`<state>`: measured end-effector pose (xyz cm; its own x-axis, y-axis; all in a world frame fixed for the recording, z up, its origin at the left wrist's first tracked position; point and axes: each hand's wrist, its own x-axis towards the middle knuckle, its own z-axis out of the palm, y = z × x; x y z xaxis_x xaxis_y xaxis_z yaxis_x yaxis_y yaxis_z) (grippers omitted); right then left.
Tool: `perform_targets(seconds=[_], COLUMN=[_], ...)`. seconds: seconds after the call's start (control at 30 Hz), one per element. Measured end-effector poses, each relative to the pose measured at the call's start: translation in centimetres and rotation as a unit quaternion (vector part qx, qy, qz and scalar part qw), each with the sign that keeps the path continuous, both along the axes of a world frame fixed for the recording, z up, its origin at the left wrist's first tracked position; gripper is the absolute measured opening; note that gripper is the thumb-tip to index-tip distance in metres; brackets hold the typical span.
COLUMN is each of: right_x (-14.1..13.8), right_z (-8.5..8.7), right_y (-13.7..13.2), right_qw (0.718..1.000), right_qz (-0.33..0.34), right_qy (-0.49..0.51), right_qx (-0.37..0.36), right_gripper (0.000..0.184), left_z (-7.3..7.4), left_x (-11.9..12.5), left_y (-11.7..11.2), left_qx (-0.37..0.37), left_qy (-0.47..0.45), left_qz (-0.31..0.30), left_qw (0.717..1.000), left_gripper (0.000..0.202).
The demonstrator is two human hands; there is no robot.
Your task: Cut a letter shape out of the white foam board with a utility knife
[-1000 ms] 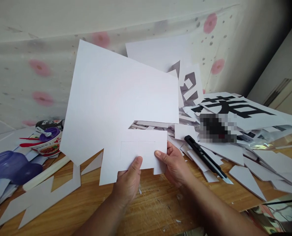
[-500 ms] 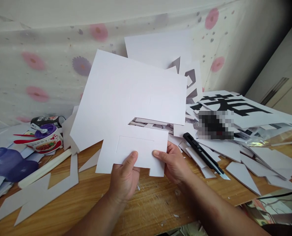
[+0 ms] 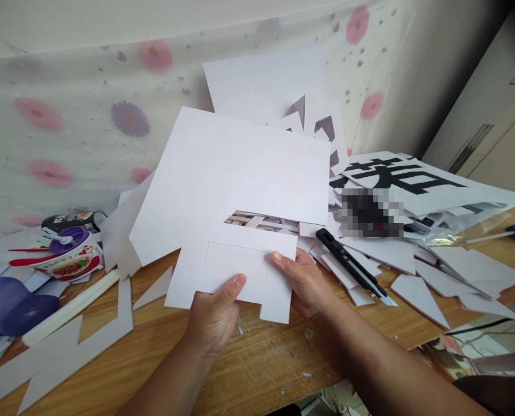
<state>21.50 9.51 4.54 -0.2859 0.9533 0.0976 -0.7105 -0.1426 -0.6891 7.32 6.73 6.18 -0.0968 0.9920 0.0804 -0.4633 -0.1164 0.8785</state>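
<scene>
A large white foam board (image 3: 222, 167) with a cut-out outline is held up in front of me, above the table. My left hand (image 3: 216, 312) grips its lower edge, thumb on the face and fingers behind. My right hand (image 3: 304, 280) pinches the lower right part the same way. Thin cut lines mark a rectangle near the thumbs, and a slanted slot opens above it. To the right of my right hand a black utility knife (image 3: 348, 257) lies on white scraps, its blade out.
White offcuts (image 3: 419, 300) are piled at the right, beside a sheet with black characters (image 3: 408, 179). More cut boards (image 3: 283, 81) lean on the flowered curtain (image 3: 79, 138). At the left are a paper bowl (image 3: 73, 263), a dark can (image 3: 88, 221) and a purple plastic object (image 3: 14, 306).
The board's top has tipped lower and toward me, while both hands keep their hold. My view has shifted slightly, so the surroundings sit a little further left.
</scene>
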Motion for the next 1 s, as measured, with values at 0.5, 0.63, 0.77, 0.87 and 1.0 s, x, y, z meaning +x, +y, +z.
perform_targets(seconds=[0.5, 0.63, 0.77, 0.87, 1.0], right_x=[-0.19, -0.2, -0.26, -0.31, -0.38], right_z=[-0.01, -0.16, -0.17, -0.22, -0.37], right_y=[-0.1, -0.07, -0.09, -0.08, -0.05], right_qw=[0.999, 1.0, 1.0, 1.0, 1.0], right_qz=[-0.023, -0.019, -0.02, -0.02, -0.023], right_qy=[0.003, 0.004, 0.007, 0.006, 0.003], right_qx=[-0.036, -0.019, -0.006, -0.002, 0.003], right_gripper=[0.041, 0.038, 0.038, 0.036, 0.036], left_z=[0.22, 0.19, 0.05, -0.09, -0.29], left_x=[0.17, 0.1, 0.09, 0.11, 0.12], left_y=[-0.14, -0.16, -0.13, -0.11, -0.13], left_qx=[0.007, -0.001, 0.006, 0.01, 0.003], left_qy=[-0.002, 0.007, 0.012, 0.02, 0.019], left_qz=[-0.036, -0.038, -0.037, -0.038, -0.037], left_qw=[0.999, 0.999, 0.999, 0.999, 0.999], left_gripper=[0.066, 0.067, 0.068, 0.07, 0.072])
